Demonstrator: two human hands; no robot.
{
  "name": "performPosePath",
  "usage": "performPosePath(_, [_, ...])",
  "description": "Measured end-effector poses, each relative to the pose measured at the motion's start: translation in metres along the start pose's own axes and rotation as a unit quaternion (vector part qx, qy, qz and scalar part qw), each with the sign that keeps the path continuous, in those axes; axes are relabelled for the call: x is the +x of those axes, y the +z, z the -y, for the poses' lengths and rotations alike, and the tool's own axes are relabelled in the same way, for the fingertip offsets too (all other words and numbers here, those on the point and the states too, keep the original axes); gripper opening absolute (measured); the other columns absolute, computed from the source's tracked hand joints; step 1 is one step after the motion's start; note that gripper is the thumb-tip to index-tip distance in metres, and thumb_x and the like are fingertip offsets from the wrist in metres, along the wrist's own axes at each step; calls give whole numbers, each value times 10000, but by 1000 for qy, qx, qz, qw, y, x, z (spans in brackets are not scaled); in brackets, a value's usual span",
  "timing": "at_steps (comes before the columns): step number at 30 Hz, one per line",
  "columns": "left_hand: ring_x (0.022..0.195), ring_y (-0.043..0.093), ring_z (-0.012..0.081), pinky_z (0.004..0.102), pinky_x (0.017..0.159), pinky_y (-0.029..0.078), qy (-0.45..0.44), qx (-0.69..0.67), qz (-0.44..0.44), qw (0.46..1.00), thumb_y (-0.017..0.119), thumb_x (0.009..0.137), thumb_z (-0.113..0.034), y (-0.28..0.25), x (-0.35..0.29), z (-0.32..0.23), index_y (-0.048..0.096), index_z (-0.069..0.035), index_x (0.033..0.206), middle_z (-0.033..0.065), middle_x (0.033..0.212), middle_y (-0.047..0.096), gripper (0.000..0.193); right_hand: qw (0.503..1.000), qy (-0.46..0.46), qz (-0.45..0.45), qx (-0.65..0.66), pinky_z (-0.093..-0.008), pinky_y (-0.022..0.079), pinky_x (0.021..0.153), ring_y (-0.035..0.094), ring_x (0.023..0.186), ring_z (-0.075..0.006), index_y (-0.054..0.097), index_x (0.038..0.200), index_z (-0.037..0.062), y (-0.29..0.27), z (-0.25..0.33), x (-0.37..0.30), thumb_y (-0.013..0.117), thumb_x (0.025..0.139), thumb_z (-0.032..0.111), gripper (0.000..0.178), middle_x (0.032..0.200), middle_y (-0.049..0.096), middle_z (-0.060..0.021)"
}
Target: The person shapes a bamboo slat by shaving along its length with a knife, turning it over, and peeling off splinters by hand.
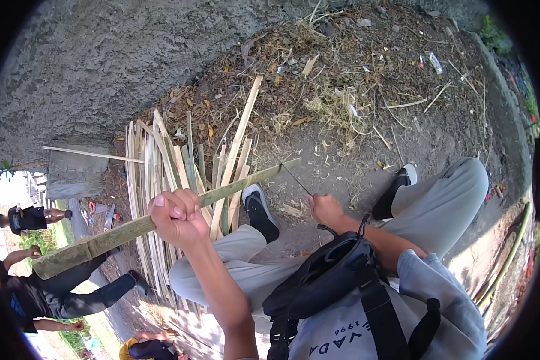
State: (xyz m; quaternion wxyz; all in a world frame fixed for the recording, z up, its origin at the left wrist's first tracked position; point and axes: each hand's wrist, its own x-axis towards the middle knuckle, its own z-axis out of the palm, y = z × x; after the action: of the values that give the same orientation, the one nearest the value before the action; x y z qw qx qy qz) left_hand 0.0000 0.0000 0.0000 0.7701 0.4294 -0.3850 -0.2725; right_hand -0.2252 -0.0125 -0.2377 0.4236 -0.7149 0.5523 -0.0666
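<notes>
Black bag (318, 277) at the body, and here's the left hand (179, 217) clenched round a long bamboo strip (123, 236) slanting across in front; the right hand (326, 212) grips a thin dark tool (297, 181) (a mere line from here!) crossing the strip's far end. Beyond, pale strips (152, 174) piled; farther, rough grey wall (132, 60).
</notes>
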Motion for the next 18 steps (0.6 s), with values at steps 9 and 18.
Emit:
performPosePath(9, [353,257,110,293,421,274,-23,-17,-23,999,484,883,-188,-6,5,-8,352,-117,502,-2,417,279,410,993,-107,-27,43,-526,513,677,611,701,-496,630,747,-45,-34,55,-20,470,961,333,463,665,594,-308])
performPosePath(18, [328,269,112,286,378,237,-16,-4,52,999,508,867,-194,8,-3,-2,340,-117,478,9,409,312,431,999,17,25,-26,-534,521,689,626,695,-476,635,795,-44,-3,-14,9,473,954,315,424,740,629,-294])
